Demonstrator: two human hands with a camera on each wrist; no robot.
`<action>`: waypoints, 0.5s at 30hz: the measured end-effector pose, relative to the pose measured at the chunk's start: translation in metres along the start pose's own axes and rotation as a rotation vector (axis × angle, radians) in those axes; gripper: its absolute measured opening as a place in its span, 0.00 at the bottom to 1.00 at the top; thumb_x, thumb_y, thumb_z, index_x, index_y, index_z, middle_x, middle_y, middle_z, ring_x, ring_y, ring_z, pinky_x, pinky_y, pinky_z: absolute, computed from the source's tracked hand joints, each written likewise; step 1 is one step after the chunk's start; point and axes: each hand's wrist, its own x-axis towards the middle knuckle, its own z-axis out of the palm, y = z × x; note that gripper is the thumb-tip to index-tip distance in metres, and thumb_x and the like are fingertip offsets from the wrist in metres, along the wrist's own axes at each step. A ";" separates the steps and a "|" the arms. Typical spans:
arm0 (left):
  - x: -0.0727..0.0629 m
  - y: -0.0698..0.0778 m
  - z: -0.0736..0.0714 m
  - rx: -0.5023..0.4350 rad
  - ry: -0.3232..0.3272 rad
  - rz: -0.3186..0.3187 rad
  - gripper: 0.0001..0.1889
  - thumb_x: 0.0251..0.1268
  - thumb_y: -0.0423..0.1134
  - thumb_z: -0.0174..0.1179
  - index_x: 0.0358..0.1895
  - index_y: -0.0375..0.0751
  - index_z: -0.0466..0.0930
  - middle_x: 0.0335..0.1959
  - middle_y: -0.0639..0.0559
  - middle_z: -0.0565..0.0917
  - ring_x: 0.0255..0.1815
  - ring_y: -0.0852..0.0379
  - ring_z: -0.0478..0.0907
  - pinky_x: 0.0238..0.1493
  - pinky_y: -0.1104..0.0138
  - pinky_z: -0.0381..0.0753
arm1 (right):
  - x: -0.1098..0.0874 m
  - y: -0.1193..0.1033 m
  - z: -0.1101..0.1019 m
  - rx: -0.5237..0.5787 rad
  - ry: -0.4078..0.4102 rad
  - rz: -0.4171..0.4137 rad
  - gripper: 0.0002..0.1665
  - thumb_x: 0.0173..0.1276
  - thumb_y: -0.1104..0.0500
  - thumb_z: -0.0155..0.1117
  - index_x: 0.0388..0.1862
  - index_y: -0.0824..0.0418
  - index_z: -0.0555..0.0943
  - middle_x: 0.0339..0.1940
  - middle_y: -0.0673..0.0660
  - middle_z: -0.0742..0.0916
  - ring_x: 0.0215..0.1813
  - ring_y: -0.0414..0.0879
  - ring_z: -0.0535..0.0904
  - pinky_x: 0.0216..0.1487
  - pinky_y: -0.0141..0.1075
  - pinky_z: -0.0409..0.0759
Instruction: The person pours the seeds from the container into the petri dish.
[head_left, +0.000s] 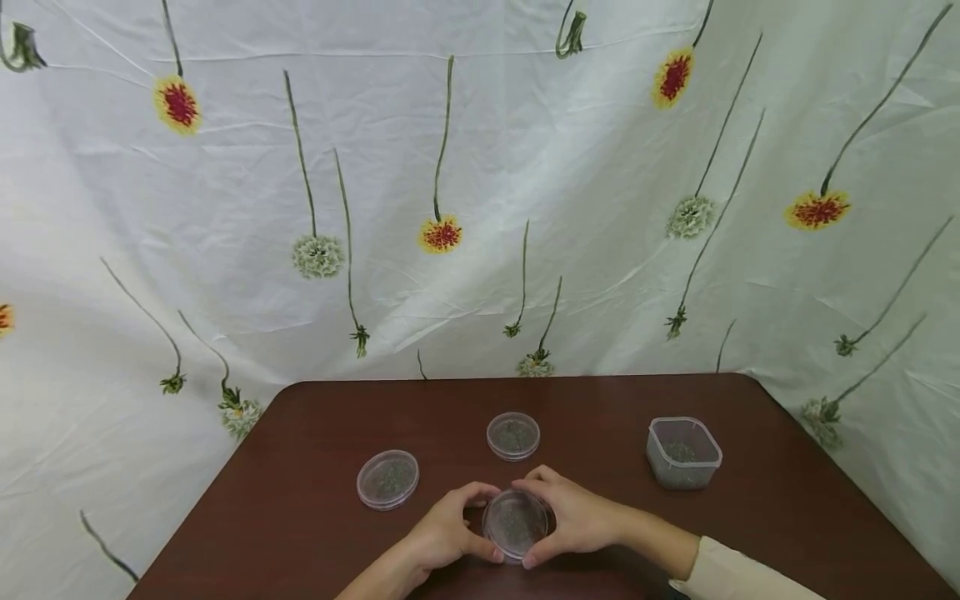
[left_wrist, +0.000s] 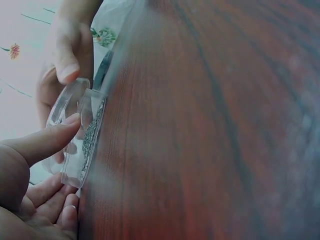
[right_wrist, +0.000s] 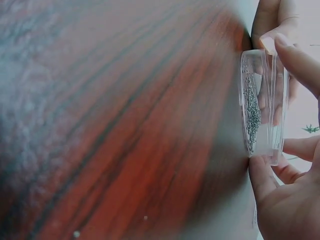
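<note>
A clear round petri dish (head_left: 515,523) with grey-green granules in it is between both hands near the table's front. My left hand (head_left: 446,529) grips its left side, thumb at the near edge. From the right, my right hand (head_left: 579,515) holds the opposite rim between thumb and fingers. The left wrist view shows the clear lid (left_wrist: 64,107) sitting askew over the base, with granules (left_wrist: 91,137) along the bottom. In the right wrist view, the fingers (right_wrist: 262,182) of the right hand touch the dish's edge (right_wrist: 260,107).
Two more lidded petri dishes with similar contents stand farther back, one at left (head_left: 387,479) and one at centre (head_left: 513,436). A square plastic container (head_left: 683,452) holding granules is at right on the dark brown table (head_left: 300,517). Behind hangs a white flowered cloth (head_left: 480,167).
</note>
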 end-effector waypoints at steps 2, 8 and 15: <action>-0.001 -0.002 0.002 -0.004 -0.001 0.003 0.39 0.41 0.31 0.83 0.63 0.42 0.78 0.59 0.49 0.80 0.62 0.41 0.72 0.64 0.39 0.68 | 0.000 0.001 0.003 0.007 0.002 0.005 0.59 0.58 0.41 0.82 0.75 0.73 0.67 0.61 0.54 0.73 0.61 0.44 0.72 0.64 0.37 0.73; -0.004 -0.006 0.004 -0.014 -0.006 0.012 0.40 0.42 0.30 0.83 0.64 0.41 0.77 0.60 0.49 0.80 0.63 0.40 0.71 0.66 0.37 0.65 | -0.003 0.002 0.007 0.018 -0.018 -0.001 0.61 0.55 0.44 0.85 0.77 0.74 0.65 0.63 0.55 0.71 0.64 0.47 0.72 0.66 0.38 0.71; -0.002 -0.003 0.001 -0.005 0.001 0.021 0.40 0.42 0.30 0.83 0.65 0.41 0.77 0.59 0.48 0.80 0.64 0.39 0.71 0.66 0.38 0.66 | -0.004 0.004 -0.005 0.060 -0.067 0.009 0.61 0.55 0.50 0.86 0.79 0.70 0.62 0.68 0.53 0.70 0.69 0.49 0.70 0.68 0.39 0.70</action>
